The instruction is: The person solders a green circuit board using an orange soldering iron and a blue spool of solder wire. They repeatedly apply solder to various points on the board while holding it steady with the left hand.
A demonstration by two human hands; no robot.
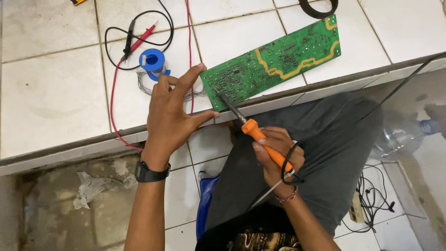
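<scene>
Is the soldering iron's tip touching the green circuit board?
Touching: the head view shows the soldering iron tip resting on the green circuit board near its left corner.

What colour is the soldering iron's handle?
Orange; the soldering iron handle shows best in the head view, in the right hand.

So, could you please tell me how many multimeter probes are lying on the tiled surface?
2: a black probe and a red probe, side by side left of the blue solder spool, beyond the left hand. None seems hidden.
</scene>
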